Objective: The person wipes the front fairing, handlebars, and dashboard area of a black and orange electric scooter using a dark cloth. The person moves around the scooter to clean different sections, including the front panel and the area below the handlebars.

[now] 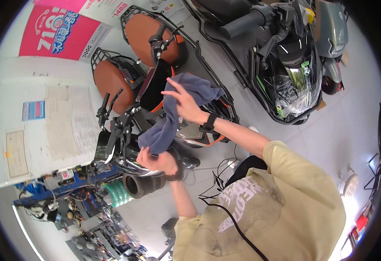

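Observation:
A blue-grey cloth (159,135) stretches between my two hands, in front of an electric scooter with orange trim (163,85). My left hand (159,163) pinches its lower end, fingers closed on the fabric. Higher up, my right hand (185,103) is at the bunched middle of the cloth. Two of its fingers stick out and apart, while the others appear curled on the fabric and are partly hidden. Beyond that hand the rest of the cloth spreads over the scooter's front. A black band (209,122) circles my right wrist.
Two scooters with brown seats (112,87) stand close together by the white wall (38,87). To the right is a black scooter (295,82) with a clear headlight cover. Tyres (139,186) and a green coil (117,193) lie near a cluttered tool bench (90,217). Black cable (236,222) hangs over my shirt.

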